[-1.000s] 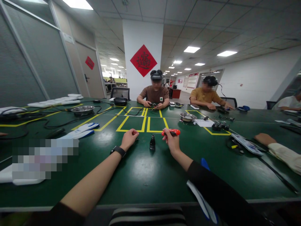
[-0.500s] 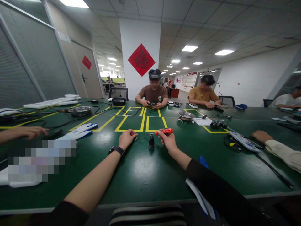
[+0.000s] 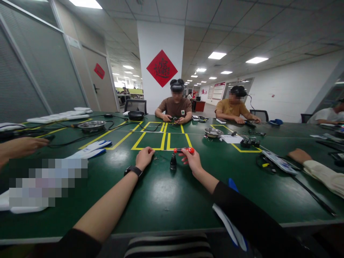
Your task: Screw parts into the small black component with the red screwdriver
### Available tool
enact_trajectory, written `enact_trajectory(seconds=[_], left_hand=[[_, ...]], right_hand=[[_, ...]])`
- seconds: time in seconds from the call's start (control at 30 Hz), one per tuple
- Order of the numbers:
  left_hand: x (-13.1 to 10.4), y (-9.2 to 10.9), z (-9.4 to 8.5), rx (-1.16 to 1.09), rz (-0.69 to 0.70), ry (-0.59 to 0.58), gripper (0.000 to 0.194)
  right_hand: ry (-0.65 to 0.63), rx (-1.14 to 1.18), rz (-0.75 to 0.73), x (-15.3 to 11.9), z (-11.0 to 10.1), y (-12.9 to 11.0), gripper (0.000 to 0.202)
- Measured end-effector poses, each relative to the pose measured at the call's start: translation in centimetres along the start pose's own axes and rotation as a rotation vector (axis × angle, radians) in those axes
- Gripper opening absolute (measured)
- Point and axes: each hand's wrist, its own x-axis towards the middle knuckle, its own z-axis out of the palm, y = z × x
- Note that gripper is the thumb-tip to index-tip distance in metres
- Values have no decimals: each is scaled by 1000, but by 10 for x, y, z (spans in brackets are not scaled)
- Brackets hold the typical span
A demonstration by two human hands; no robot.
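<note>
The right hand (image 3: 192,159) grips a red-handled screwdriver (image 3: 184,150), fingers wrapped on the grip, which lies nearly level above the worktop (image 3: 161,200). A level hold like this probably suits carrying the tool or shifting it in the fingers, rather than pressing straight down. Its shaft cannot be made out.

The black bottle-shaped part (image 3: 173,163) stands upright on the worktop between the two hands, narrow end up, with the screwdriver handle near its top; whether they touch is unclear. Its wide base likely lets it stand without support, and the central spot puts it within reach of both hands.

The left hand (image 3: 145,157) rests low, thumb and fingertips drawn together just beside some small loose bits (image 3: 156,158). Whether it pinches one of them cannot be told. Such tiny pieces seem easiest to manage gathered close to the fingers.

A blue-and-white glove (image 3: 231,225) lies partly under the right sleeve (image 3: 242,215); both hands are bare, which probably gives a finer feel for small pieces.
</note>
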Motion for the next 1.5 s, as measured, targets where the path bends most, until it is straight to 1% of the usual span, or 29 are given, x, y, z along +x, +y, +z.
enact_trajectory(seconds=[0.27,0.43,0.57,0.7,0.83,1.0,1.07,1.13,1.2,1.27,1.37,1.43,1.5], left_hand=[[1,-1,0,-9,1,1,22],[2,-1,0,-38,11,15,22],[0,4,0,-89,101,-21,20],[-3,9,1,-72,184,-35,25],[-4,11,1,-72,177,-42,24],[-6,11,-1,-138,110,-65,30],[-8,13,-3,-163,89,-69,31],[-11,17,-5,-194,93,-59,33],[-15,24,-6,-223,141,-25,33],[-20,33,-8,-242,251,-13,30],[-29,46,-8,-250,463,-64,26],[-35,54,-8,-255,546,-84,25],[-40,61,-9,-275,584,-73,25]], right_hand=[[-64,-45,30,0,0,7,28],[-35,-19,8,1,0,6,31],[-2,2,-2,2,0,2,30],[8,9,-5,1,-1,0,29],[1,15,1,1,-1,-1,30],[-12,18,-36,0,-1,-5,31],[-14,-89,-92,1,-3,-3,31],[2,-296,-167,3,-7,1,29],[16,-511,-206,5,-11,6,27],[3,-670,-186,6,-14,9,26],[-56,-860,-112,6,-17,10,25],[-100,-987,-64,4,-17,7,24],[-135,-1092,-33,3,-17,5,26]])
